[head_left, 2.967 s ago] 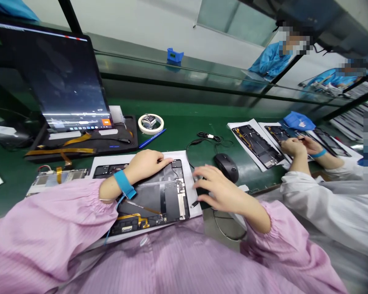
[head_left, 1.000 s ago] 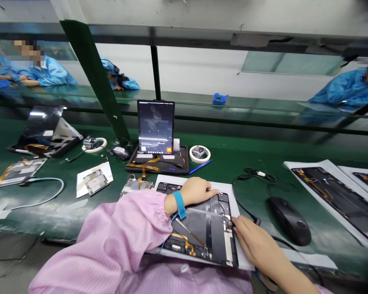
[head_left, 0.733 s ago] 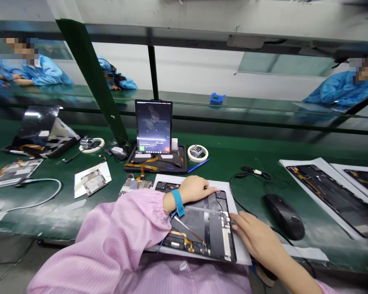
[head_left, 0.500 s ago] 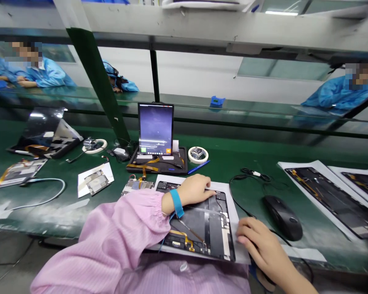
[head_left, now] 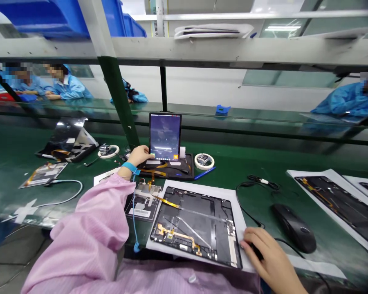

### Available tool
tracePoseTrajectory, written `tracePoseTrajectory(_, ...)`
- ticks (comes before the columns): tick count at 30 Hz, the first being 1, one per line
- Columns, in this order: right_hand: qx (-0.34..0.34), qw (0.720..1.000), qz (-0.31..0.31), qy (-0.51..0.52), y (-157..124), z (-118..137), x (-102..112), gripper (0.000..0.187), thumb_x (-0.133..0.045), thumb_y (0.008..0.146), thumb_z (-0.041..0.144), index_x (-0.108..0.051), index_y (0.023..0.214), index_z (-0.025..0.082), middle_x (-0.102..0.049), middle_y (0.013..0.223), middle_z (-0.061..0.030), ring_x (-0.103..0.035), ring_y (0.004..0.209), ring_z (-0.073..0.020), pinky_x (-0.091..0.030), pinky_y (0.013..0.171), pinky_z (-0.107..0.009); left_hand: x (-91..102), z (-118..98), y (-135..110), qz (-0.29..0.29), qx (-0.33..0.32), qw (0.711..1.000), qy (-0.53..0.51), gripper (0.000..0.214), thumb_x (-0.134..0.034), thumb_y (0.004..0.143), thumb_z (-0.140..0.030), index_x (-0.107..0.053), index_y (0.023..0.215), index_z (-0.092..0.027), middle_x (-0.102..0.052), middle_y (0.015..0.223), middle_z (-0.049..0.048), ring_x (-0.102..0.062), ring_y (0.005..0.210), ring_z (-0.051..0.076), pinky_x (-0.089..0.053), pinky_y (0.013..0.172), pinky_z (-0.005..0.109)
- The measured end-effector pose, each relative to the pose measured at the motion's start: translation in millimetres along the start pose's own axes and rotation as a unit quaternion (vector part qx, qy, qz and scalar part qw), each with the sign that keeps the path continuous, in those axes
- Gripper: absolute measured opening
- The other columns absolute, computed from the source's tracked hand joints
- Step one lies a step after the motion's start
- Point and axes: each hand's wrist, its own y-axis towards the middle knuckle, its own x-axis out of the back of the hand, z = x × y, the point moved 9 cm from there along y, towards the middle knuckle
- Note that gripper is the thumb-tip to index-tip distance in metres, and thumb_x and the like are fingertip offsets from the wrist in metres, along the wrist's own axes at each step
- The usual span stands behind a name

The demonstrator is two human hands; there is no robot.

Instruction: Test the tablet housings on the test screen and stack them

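Observation:
An opened tablet point(head_left: 199, 224), back cover off, lies on a white sheet point(head_left: 202, 188) at the bench's near edge. My right hand point(head_left: 268, 257) rests at its right edge, fingers curled round the plug of a black cable point(head_left: 243, 206). My left hand point(head_left: 140, 155), with a blue wrist strap point(head_left: 129, 167), reaches forward and touches the lower left corner of a lit upright tablet screen point(head_left: 165, 134) standing on a black fixture point(head_left: 171, 169). That hand holds nothing.
A black mouse point(head_left: 294, 232) lies right of the sheet. A tape roll point(head_left: 204, 161) and blue pen point(head_left: 205, 172) sit near the fixture. A small circuit board point(head_left: 144, 200) lies left of the open tablet. More opened tablets point(head_left: 334, 202) lie at right. Other people sit beyond the rail.
My left hand lifted off the opened tablet and moved forward to the upright screen. My right hand slid slightly down the tablet's right edge. The view tilted upward.

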Motion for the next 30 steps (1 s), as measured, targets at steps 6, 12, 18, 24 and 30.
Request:
tracePoseTrajectory(6, -0.028, 0.999, 0.031, 0.021, 45, -7, 37, 0.016, -0.045, 0.094, 0.029, -0.059, 0.088, 0.021, -0.066, 0.090, -0.0063, -0.062, 0.086, -0.0190, -0.051, 0.077, -0.032, 9.7, -19, -18, -0.081, -0.023, 0.996, -0.002, 0.048, -0.065, 0.070, -0.047, -0.053, 0.103, -0.014, -0.065, 0.101, 0.0114, -0.062, 0.090, 0.022, -0.047, 0.080, 0.031)
tracePoseTrajectory(12, -0.022, 0.979, 0.167, -0.112, 159, -10, -11, 0.022, -0.041, 0.096, 0.023, -0.062, 0.093, 0.018, -0.069, 0.092, -0.0072, -0.063, 0.087, -0.0185, -0.047, 0.075, -0.028, -39.6, -119, -98, 0.170, -0.190, 0.963, -0.090, 0.029, -0.057, 0.075, -0.044, -0.060, 0.088, -0.018, -0.067, 0.084, 0.0042, -0.063, 0.079, 0.019, -0.048, 0.073, 0.028)
tracePoseTrajectory(18, 0.013, 0.962, 0.225, -0.157, 209, -8, -84, 0.018, -0.048, 0.084, 0.006, -0.063, 0.093, 0.011, -0.070, 0.090, -0.0150, -0.065, 0.084, -0.0228, -0.043, 0.073, -0.030, -98.6, -137, -167, 0.416, -0.229, 0.879, -0.040, 0.027, -0.064, 0.068, -0.042, -0.061, 0.082, -0.020, -0.064, 0.069, -0.0003, -0.060, 0.065, 0.016, -0.042, 0.057, 0.024)
tracePoseTrajectory(24, -0.057, 0.978, 0.135, -0.147, 179, -6, -27, 0.016, -0.047, 0.085, 0.019, -0.056, 0.096, 0.012, -0.067, 0.084, -0.0138, -0.062, 0.078, -0.0228, -0.040, 0.068, -0.030, -102.1, -125, -165, 0.415, -0.238, 0.878, -0.013, 0.026, -0.063, 0.069, -0.046, -0.060, 0.078, -0.021, -0.060, 0.065, -0.0020, -0.055, 0.060, 0.015, -0.035, 0.052, 0.024)
tracePoseTrajectory(30, -0.264, 0.895, 0.057, 0.354, 89, -20, -10, 0.015, -0.051, 0.085, 0.032, -0.047, 0.093, 0.021, -0.064, 0.070, 0.0008, -0.056, 0.056, -0.0123, -0.038, 0.048, -0.022, -119.0, -113, -170, 0.472, -0.176, 0.864, -0.027, 0.031, -0.058, 0.072, -0.051, -0.053, 0.063, -0.022, -0.061, 0.056, -0.0020, -0.056, 0.051, 0.016, -0.035, 0.048, 0.024)
